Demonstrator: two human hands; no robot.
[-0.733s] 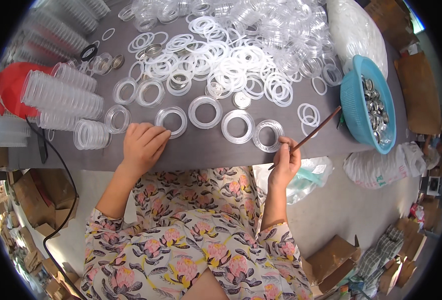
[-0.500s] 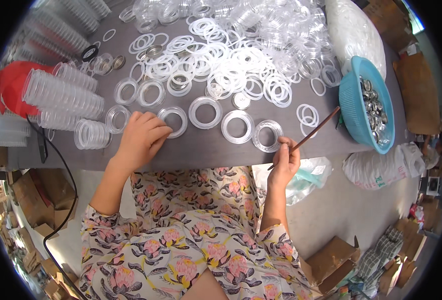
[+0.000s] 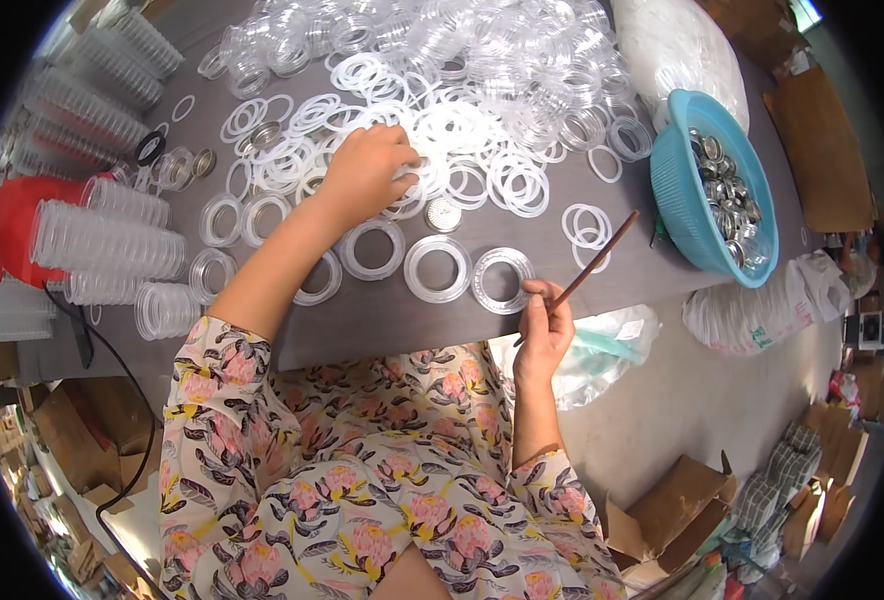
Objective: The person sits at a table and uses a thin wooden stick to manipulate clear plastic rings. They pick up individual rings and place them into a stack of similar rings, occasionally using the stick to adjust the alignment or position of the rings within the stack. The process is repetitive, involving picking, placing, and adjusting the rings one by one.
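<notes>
My left hand point(image 3: 367, 175) is over the heap of flat white rings point(image 3: 462, 140). Its fingers are bent, with a gap between thumb and forefinger, and nothing shows between them. In my right hand point(image 3: 545, 325) is a thin brown stick point(image 3: 597, 260), slanting up to the right. The thumb and fingers of that hand are at the edge of a clear plastic ring point(image 3: 484, 283). More clear rings, such as a thick one point(image 3: 412, 270), lie in a row along the table's front. My left forearm partly covers one of them.
Clear plastic rings point(image 3: 502, 50) are piled at the back. Stacks of clear plastic pieces point(image 3: 112, 240) and a red item point(image 3: 7, 235) stand at left. A blue basket point(image 3: 674, 190) of metallic pieces is at right, before a white bag point(image 3: 677, 60). A black cable point(image 3: 127, 365) hangs at left.
My left hand has moved from the front row up and right onto the white rings. My right hand still holds the stick. The whole view has shifted slightly.
</notes>
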